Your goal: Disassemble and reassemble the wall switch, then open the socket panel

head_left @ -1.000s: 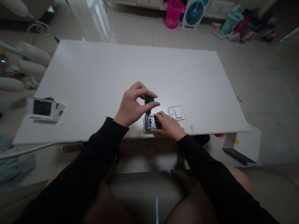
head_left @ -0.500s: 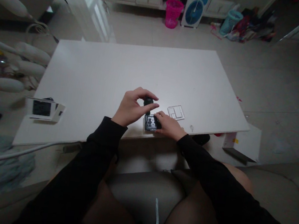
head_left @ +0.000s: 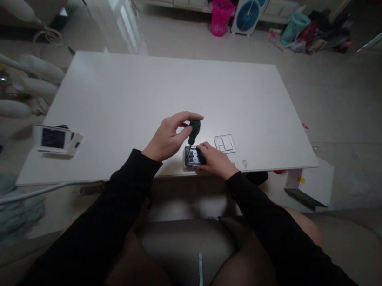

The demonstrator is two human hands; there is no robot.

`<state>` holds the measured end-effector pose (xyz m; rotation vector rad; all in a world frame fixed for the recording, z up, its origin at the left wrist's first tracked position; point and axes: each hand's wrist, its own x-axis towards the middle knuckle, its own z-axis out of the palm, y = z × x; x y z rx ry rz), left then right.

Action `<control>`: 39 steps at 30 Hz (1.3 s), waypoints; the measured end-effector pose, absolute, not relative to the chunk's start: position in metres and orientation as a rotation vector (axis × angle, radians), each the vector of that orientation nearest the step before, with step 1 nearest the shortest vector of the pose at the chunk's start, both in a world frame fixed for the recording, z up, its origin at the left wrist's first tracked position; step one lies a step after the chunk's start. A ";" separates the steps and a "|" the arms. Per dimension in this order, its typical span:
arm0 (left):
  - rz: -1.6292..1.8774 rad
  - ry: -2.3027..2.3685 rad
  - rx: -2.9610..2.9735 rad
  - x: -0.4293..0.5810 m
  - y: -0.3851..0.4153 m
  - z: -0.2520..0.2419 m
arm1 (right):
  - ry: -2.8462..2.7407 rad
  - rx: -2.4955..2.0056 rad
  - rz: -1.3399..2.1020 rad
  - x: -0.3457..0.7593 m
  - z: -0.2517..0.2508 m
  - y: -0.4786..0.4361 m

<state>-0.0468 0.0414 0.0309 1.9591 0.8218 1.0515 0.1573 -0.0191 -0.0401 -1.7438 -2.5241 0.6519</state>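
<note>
In the head view my left hand (head_left: 173, 133) grips the dark green handle of a screwdriver (head_left: 194, 129), thumb and fingers around it. The screwdriver stands nearly upright, its tip at the upper left corner of a small black device with a pale frame (head_left: 192, 158). My right hand (head_left: 217, 160) lies over the device's right side, its fingers closed on that edge. The device rests near the table's front edge; its right part is hidden under the fingers. A thin rectangular frame with inner cutouts (head_left: 225, 143) lies just beyond my right hand.
On the white table (head_left: 130, 97), a white box with a dark panel (head_left: 58, 138) sits at the left end. A small clear piece (head_left: 244, 163) lies by the front edge. A white cable (head_left: 47, 190) runs along the front left. A pink basket (head_left: 221, 18) and a fan (head_left: 248, 13) stand beyond.
The fingers of my left hand have shifted around the screwdriver handle, and the handle now leans slightly right and shows more fully. My right hand and the device have stayed in place.
</note>
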 end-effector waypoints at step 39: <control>1.229 0.994 1.940 -0.041 0.038 0.029 | -2.525 -1.767 0.631 0.157 -0.041 -0.019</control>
